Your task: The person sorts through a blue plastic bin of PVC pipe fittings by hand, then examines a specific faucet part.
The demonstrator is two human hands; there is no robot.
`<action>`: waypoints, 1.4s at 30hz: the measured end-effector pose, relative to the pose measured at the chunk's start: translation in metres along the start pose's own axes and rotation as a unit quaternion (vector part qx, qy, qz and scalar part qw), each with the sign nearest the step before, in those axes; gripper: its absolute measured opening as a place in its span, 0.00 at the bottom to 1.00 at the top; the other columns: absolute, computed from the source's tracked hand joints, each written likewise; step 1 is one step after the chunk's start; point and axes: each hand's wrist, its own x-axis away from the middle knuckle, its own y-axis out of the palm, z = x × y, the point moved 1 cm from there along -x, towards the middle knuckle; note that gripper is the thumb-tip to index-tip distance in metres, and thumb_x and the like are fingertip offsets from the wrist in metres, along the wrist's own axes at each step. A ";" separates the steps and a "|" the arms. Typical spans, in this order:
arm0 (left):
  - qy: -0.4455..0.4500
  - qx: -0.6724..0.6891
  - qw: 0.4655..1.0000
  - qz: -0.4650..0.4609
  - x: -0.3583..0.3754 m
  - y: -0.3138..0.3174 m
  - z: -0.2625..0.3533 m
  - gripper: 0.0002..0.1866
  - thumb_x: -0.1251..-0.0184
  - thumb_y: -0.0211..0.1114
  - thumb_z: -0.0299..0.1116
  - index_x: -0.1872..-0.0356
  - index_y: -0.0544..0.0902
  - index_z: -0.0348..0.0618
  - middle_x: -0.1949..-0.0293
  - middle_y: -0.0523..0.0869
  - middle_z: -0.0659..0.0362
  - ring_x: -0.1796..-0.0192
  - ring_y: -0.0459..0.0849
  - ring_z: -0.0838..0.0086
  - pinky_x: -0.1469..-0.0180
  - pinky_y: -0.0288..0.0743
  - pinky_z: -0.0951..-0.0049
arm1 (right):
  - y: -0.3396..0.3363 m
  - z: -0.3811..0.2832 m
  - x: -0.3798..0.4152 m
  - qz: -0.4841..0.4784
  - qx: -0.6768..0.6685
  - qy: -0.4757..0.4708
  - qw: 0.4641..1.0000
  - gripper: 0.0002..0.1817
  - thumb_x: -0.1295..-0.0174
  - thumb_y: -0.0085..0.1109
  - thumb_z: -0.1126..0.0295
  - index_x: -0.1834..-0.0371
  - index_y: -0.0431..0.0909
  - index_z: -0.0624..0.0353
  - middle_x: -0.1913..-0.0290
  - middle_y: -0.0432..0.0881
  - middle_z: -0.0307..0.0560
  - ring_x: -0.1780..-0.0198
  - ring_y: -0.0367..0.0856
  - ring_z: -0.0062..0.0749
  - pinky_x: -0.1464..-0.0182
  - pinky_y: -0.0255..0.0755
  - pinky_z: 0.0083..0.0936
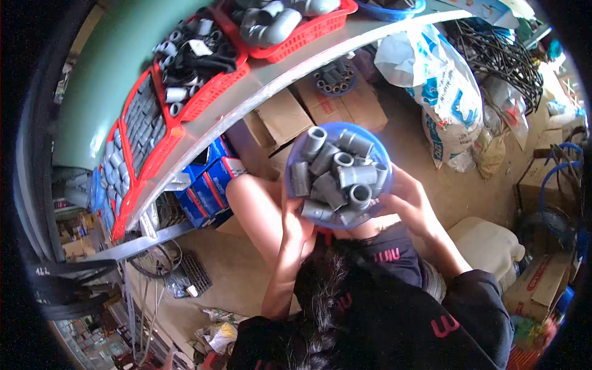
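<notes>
A round blue plastic basin sits in front of my body, above my lap. Grey plastic pipe fittings fill it, short straight couplings mostly, lying at mixed angles. My left hand grips the basin's near left side, its fingers partly hidden beneath. On the right side, my right hand is closed round the rim, thumb toward the fittings.
Red baskets of grey and black fittings stand on a curved-looking counter. Below are cardboard boxes, one bearing another bowl of fittings. Blue boxes lie left; a white sack and a beige jerrycan right.
</notes>
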 end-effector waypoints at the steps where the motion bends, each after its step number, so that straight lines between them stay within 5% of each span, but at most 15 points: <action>1: -0.012 -0.008 0.999 -0.044 -0.009 0.010 -0.004 0.27 0.41 0.51 0.35 0.38 0.66 0.41 0.42 0.74 0.53 0.39 0.71 0.61 0.35 0.62 0.61 | -0.011 0.004 -0.001 0.013 -0.024 -0.012 1.000 0.36 0.42 0.51 0.77 0.29 0.51 0.60 0.51 0.78 0.55 0.54 0.81 0.35 0.56 0.80 0.30; 3: -0.075 -0.054 0.995 0.030 -0.027 0.016 -0.017 0.25 0.39 0.51 0.36 0.39 0.68 0.42 0.41 0.74 0.55 0.39 0.70 0.62 0.35 0.61 0.60 | -0.025 -0.001 0.003 0.051 -0.016 -0.017 0.998 0.33 0.44 0.53 0.76 0.32 0.59 0.61 0.50 0.78 0.51 0.54 0.80 0.33 0.55 0.78 0.29; 6: -0.111 -0.106 0.988 -0.021 -0.050 0.047 -0.022 0.27 0.40 0.54 0.41 0.38 0.69 0.44 0.40 0.72 0.55 0.38 0.69 0.62 0.35 0.60 0.60 | -0.059 0.001 0.002 0.117 0.079 -0.064 0.988 0.31 0.46 0.56 0.73 0.35 0.65 0.58 0.48 0.78 0.46 0.52 0.78 0.32 0.54 0.76 0.29; 7: -0.111 -0.093 0.986 -0.080 -0.058 0.048 -0.021 0.29 0.41 0.54 0.44 0.38 0.69 0.44 0.40 0.72 0.56 0.37 0.68 0.62 0.35 0.59 0.59 | -0.054 0.003 0.005 0.131 0.015 -0.022 0.991 0.32 0.46 0.57 0.70 0.34 0.64 0.56 0.47 0.78 0.45 0.50 0.77 0.31 0.53 0.77 0.31; 10: -0.126 -0.084 0.976 -0.159 -0.085 0.039 -0.034 0.31 0.39 0.51 0.49 0.37 0.67 0.44 0.38 0.70 0.58 0.36 0.66 0.65 0.35 0.58 0.60 | -0.066 0.027 0.000 0.113 -0.072 -0.114 0.984 0.34 0.42 0.53 0.74 0.29 0.57 0.53 0.50 0.79 0.47 0.59 0.80 0.25 0.57 0.77 0.23; 12: -0.092 -0.099 0.968 -0.209 -0.098 0.040 -0.041 0.32 0.38 0.49 0.48 0.35 0.64 0.43 0.36 0.68 0.58 0.35 0.65 0.65 0.35 0.57 0.62 | -0.078 0.037 -0.003 0.098 -0.091 -0.109 0.985 0.34 0.40 0.51 0.73 0.28 0.52 0.58 0.47 0.77 0.46 0.55 0.80 0.28 0.57 0.79 0.27; 16: 0.004 -0.224 0.955 -0.196 -0.091 0.056 -0.016 0.33 0.36 0.51 0.43 0.32 0.59 0.40 0.33 0.63 0.50 0.33 0.63 0.58 0.33 0.56 0.61 | -0.097 0.056 -0.019 0.168 -0.063 -0.096 0.979 0.35 0.40 0.55 0.72 0.28 0.53 0.51 0.45 0.76 0.45 0.53 0.80 0.27 0.58 0.79 0.27; 19: 0.180 -0.512 0.824 -0.159 -0.093 0.007 0.014 0.26 0.35 0.51 0.34 0.35 0.64 0.37 0.36 0.69 0.49 0.35 0.67 0.58 0.34 0.59 0.59 | -0.119 0.087 -0.041 0.202 -0.057 -0.110 0.972 0.34 0.41 0.57 0.72 0.31 0.57 0.53 0.44 0.75 0.44 0.52 0.80 0.30 0.60 0.80 0.28; 21: 0.275 -0.659 0.690 -0.120 -0.076 -0.007 0.044 0.23 0.37 0.54 0.29 0.39 0.70 0.36 0.39 0.72 0.48 0.35 0.67 0.56 0.34 0.58 0.58 | -0.137 0.110 -0.055 0.227 -0.087 -0.104 0.964 0.35 0.43 0.58 0.72 0.31 0.56 0.52 0.47 0.76 0.46 0.55 0.81 0.31 0.60 0.81 0.30; 24: 0.251 -0.791 0.554 -0.058 -0.048 -0.051 0.082 0.23 0.41 0.55 0.26 0.41 0.71 0.37 0.40 0.72 0.47 0.35 0.66 0.54 0.33 0.56 0.56 | -0.155 0.141 -0.069 0.256 -0.145 -0.090 0.951 0.36 0.44 0.54 0.77 0.30 0.54 0.52 0.50 0.77 0.48 0.58 0.82 0.31 0.61 0.82 0.30; 26: 0.208 -0.746 0.633 0.005 -0.024 -0.094 0.089 0.25 0.42 0.56 0.28 0.41 0.71 0.36 0.37 0.69 0.47 0.34 0.64 0.52 0.31 0.53 0.54 | -0.157 0.150 -0.079 0.283 -0.166 -0.063 0.942 0.35 0.44 0.51 0.81 0.30 0.54 0.54 0.51 0.77 0.48 0.59 0.82 0.31 0.62 0.82 0.29; 30: 0.213 -0.833 0.511 0.007 -0.010 -0.092 0.073 0.25 0.47 0.59 0.33 0.44 0.76 0.42 0.35 0.67 0.49 0.31 0.57 0.48 0.31 0.50 0.50 | -0.174 0.186 -0.112 0.280 -0.197 -0.027 0.939 0.35 0.44 0.47 0.84 0.30 0.52 0.55 0.52 0.77 0.50 0.60 0.82 0.34 0.62 0.82 0.30; 32: 0.212 -0.842 0.496 -0.012 -0.022 -0.089 0.074 0.25 0.50 0.60 0.31 0.47 0.77 0.42 0.38 0.72 0.51 0.33 0.59 0.48 0.31 0.50 0.51 | -0.176 0.200 -0.135 0.292 -0.210 -0.012 0.933 0.35 0.43 0.46 0.85 0.30 0.52 0.54 0.52 0.76 0.52 0.59 0.82 0.38 0.60 0.82 0.32; 35: 0.220 -0.805 0.551 0.019 -0.034 -0.099 0.079 0.24 0.52 0.61 0.31 0.48 0.78 0.41 0.42 0.76 0.53 0.34 0.61 0.49 0.31 0.52 0.52 | -0.180 0.213 -0.176 0.285 -0.228 -0.007 0.931 0.35 0.43 0.46 0.86 0.30 0.53 0.52 0.51 0.75 0.54 0.59 0.82 0.41 0.58 0.81 0.37; 42: 0.229 -0.809 0.541 0.027 -0.034 -0.100 0.080 0.24 0.54 0.60 0.29 0.50 0.79 0.40 0.44 0.78 0.55 0.35 0.63 0.51 0.32 0.53 0.54 | -0.197 0.254 -0.260 0.275 -0.260 0.003 0.926 0.37 0.45 0.46 0.88 0.32 0.54 0.46 0.55 0.75 0.52 0.64 0.81 0.39 0.61 0.82 0.37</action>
